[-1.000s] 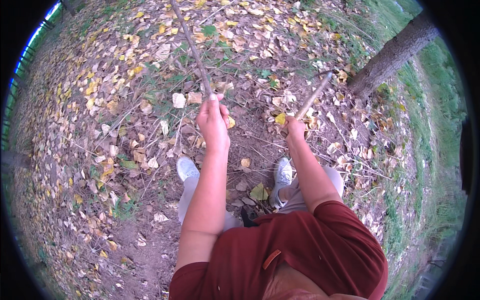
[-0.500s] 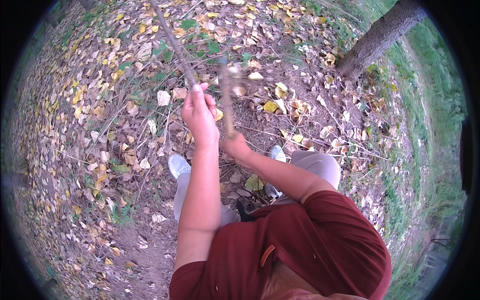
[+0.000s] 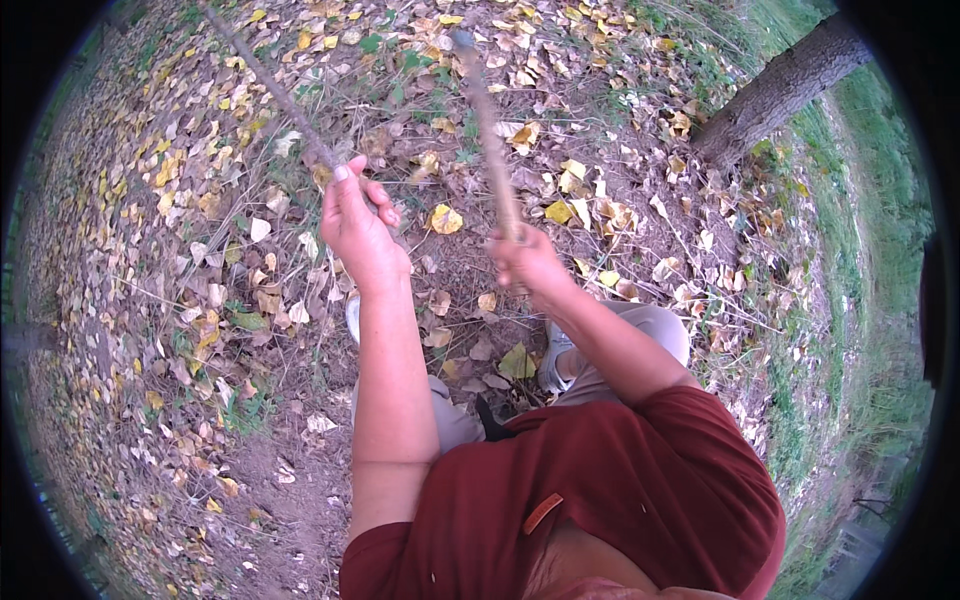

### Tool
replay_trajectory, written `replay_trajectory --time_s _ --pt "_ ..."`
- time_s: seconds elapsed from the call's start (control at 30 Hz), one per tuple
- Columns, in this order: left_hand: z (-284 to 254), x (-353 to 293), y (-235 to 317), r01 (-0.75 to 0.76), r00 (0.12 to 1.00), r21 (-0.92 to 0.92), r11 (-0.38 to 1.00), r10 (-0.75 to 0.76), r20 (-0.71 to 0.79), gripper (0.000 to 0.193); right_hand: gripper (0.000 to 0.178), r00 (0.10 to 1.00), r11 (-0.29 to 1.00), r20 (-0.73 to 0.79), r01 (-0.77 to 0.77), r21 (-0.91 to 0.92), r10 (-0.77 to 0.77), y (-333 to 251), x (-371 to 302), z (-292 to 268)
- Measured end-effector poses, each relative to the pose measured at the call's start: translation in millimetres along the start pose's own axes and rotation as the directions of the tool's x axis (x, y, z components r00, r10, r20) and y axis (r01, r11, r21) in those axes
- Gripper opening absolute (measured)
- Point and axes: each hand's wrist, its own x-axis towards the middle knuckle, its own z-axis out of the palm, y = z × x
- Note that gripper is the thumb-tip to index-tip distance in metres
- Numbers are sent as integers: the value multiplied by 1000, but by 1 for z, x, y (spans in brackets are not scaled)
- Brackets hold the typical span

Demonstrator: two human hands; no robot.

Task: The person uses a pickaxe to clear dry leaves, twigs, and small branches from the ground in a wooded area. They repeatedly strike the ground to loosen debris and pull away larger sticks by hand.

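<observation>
My left hand (image 3: pixel 362 230) is closed round the near end of a long thin stick (image 3: pixel 271 88), which slants away to the far left, its tip beyond the picture's edge. The thumb lies along the stick and the other fingers curl under it. To the right, my right hand (image 3: pixel 530 262) makes a fist round a pale wooden-handled tool (image 3: pixel 492 145). The handle points up and away, ending in a small dark head, too blurred to tell its kind. Stick and tool are apart, both held above the leafy ground.
A slanting tree trunk (image 3: pixel 780 88) rises at the far right. Dry yellow and brown leaves (image 3: pixel 165 225) cover the soil among thin twigs and green weeds (image 3: pixel 410 65). Taller grass (image 3: pixel 870 230) grows along the right. My knees and shoes (image 3: pixel 556 358) are below my arms.
My left hand has moved left with the stick, which leans further over. My right hand has shifted right and away from me with the tool, so the hands are wider apart.
</observation>
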Motion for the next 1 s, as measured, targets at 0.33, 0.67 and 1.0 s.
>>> replay_trajectory --time_s 0.33,0.67,1.0 --pt "10 -11 -18 39 996 -42 998 -36 79 25 10 781 946 -560 -116 303 275 95 -43 -77" --pt "9 -21 -27 -17 990 78 997 6 140 25 13 770 702 626 -512 494 122 2 -24 -6" --pt "-3 -47 -9 74 940 262 962 -155 303 26 14 989 950 -149 -51 -307 5 20 79 -41"
